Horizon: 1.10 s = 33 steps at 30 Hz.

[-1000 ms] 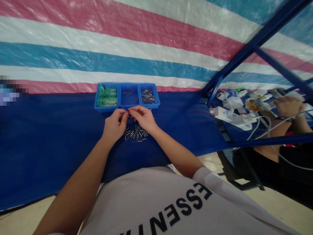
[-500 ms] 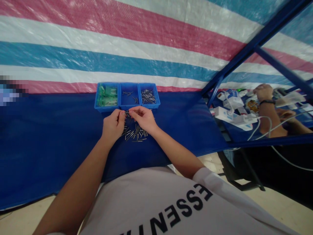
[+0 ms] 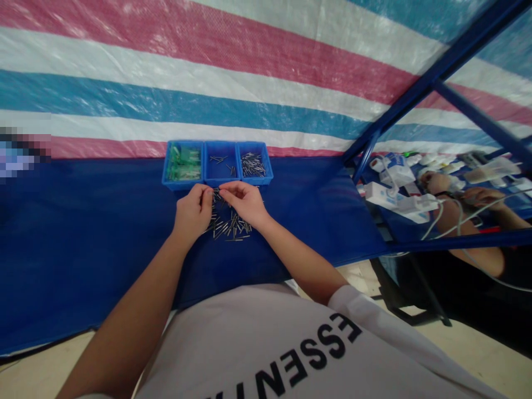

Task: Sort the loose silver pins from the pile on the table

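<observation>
Nearest the camera, a grey shirt [image 3: 291,343] with black lettering is filling the bottom of the view, and both forearms are reaching forward over the blue bench [image 3: 83,249].

The left hand [image 3: 192,211] is curling its fingers inward, thumb and fingertips pinching together at the top; something thin seems to be caught there, but it is too small to make out for certain. The right hand [image 3: 245,202] is doing the same from the other side, fingertips meeting the left ones just above the heap. So both hands are pinching, apparently on one small metal pin between them.

Under and between the hands, the loose pins [image 3: 230,227] are lying scattered on the bench cloth, pointing every way, most with their long axes running roughly away from the person and a few lying crosswise.

Just beyond the fingertips, three blue trays are sitting side by side. The left tray [image 3: 183,164] is holding green parts, the middle tray [image 3: 221,164] is holding only a few pins, and the right tray [image 3: 253,164] is carrying a fuller bunch, mostly lying front to back. Judging by that, the sorting looks partly done, with a good heap still waiting on the bench.

Far right, another person's arm [image 3: 465,221] is working among white boxes [image 3: 394,197] and cables.
</observation>
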Each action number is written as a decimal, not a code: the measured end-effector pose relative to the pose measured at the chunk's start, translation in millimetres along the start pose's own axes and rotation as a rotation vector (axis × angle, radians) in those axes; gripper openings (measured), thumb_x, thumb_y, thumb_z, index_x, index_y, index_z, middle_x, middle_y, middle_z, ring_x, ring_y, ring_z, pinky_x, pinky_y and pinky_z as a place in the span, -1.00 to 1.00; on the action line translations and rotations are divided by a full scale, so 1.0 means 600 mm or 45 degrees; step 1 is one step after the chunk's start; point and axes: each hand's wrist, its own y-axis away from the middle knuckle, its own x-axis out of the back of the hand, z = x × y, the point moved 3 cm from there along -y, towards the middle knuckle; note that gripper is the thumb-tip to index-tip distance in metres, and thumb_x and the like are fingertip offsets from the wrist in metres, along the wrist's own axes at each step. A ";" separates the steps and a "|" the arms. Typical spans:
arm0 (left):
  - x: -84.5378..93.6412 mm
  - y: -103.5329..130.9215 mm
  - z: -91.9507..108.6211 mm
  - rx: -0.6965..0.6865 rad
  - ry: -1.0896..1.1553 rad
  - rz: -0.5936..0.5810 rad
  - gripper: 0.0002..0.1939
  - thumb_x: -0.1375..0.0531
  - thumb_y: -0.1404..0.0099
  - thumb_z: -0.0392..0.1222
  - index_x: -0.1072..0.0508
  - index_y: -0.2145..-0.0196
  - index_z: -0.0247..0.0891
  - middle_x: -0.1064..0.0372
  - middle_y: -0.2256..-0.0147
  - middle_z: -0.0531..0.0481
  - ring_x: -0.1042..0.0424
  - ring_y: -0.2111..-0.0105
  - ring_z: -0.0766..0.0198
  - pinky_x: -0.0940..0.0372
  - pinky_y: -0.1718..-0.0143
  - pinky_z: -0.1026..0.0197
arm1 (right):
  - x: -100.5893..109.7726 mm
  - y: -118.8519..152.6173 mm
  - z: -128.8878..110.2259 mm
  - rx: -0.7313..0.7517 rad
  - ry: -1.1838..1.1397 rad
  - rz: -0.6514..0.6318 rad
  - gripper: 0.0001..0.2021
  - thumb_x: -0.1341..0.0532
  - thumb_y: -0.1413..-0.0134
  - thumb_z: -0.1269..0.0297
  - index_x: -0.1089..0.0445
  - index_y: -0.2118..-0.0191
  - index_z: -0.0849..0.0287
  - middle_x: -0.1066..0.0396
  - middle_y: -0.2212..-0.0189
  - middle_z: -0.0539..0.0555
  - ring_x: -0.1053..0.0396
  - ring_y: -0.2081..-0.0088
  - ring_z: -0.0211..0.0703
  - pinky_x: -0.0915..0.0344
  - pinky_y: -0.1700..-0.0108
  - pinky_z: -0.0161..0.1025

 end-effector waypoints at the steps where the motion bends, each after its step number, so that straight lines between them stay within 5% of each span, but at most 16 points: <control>1: 0.001 0.000 0.001 0.003 -0.013 -0.007 -0.73 0.02 -0.38 -0.06 -0.37 0.33 -0.23 -0.33 0.56 0.07 -0.33 0.56 0.32 -0.16 0.45 0.28 | 0.000 0.000 -0.001 -0.003 -0.007 -0.005 -0.73 -0.34 0.08 0.13 -0.48 0.28 0.19 -0.50 0.39 0.01 -0.38 0.42 -0.33 -0.36 0.33 -0.33; 7: 0.001 0.000 0.003 0.017 -0.007 -0.006 -0.68 0.03 -0.38 -0.03 -0.36 0.42 -0.23 -0.31 0.59 0.06 -0.31 0.58 0.31 -0.15 0.48 0.27 | 0.000 0.001 -0.004 -0.011 -0.031 -0.011 -0.75 -0.34 0.09 0.14 -0.48 0.30 0.20 -0.50 0.41 0.01 -0.40 0.41 -0.32 -0.37 0.31 -0.33; 18: -0.004 0.001 0.005 0.016 0.141 -0.003 -0.74 -0.07 -0.34 -0.05 -0.39 0.13 -0.23 -0.34 0.55 0.13 -0.34 0.56 0.36 -0.21 0.42 0.31 | 0.006 -0.005 0.003 -0.018 -0.014 0.034 -0.76 -0.34 0.09 0.16 -0.46 0.31 0.21 -0.46 0.49 -0.03 -0.34 0.48 -0.36 -0.32 0.36 -0.35; 33: -0.005 -0.002 -0.002 0.009 0.011 -0.026 -0.73 -0.01 -0.35 -0.04 -0.39 0.35 -0.24 -0.35 0.57 0.06 -0.33 0.57 0.31 -0.18 0.45 0.27 | 0.003 -0.004 0.004 -0.051 -0.012 0.011 -0.72 -0.36 0.12 0.12 -0.47 0.32 0.21 -0.47 0.49 -0.02 -0.33 0.50 -0.36 -0.32 0.40 -0.35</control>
